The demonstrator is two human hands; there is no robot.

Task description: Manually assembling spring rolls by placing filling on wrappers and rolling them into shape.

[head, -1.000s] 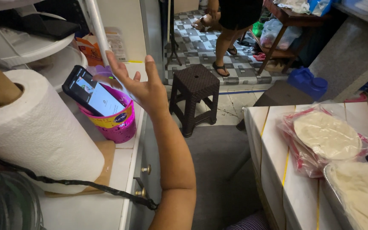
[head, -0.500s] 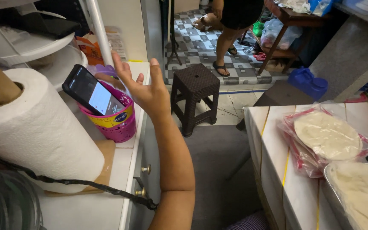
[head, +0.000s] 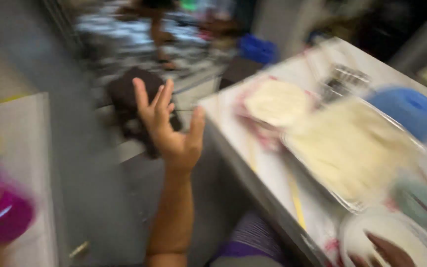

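Observation:
The picture is heavily blurred. My left hand (head: 169,128) is raised over the aisle between the two counters, fingers spread, holding nothing, in front of a dark stool (head: 124,96). My right hand (head: 386,249) shows only as fingers at the bottom right, resting at a white round dish (head: 371,230); its grip is unclear. A pink tub (head: 1,217) sits on the left counter (head: 21,148), well away from my left hand.
The white table (head: 243,143) on the right carries a bag of round flatbreads (head: 275,104), a clear tray of pale flat sheets (head: 352,148) and a blue lid (head: 406,111). Another person's legs (head: 159,29) stand on the tiled floor beyond.
The view has swung right. My left hand has left the phone propped in the pink tub and now hangs open over the aisle. The phone and paper roll are out of view.

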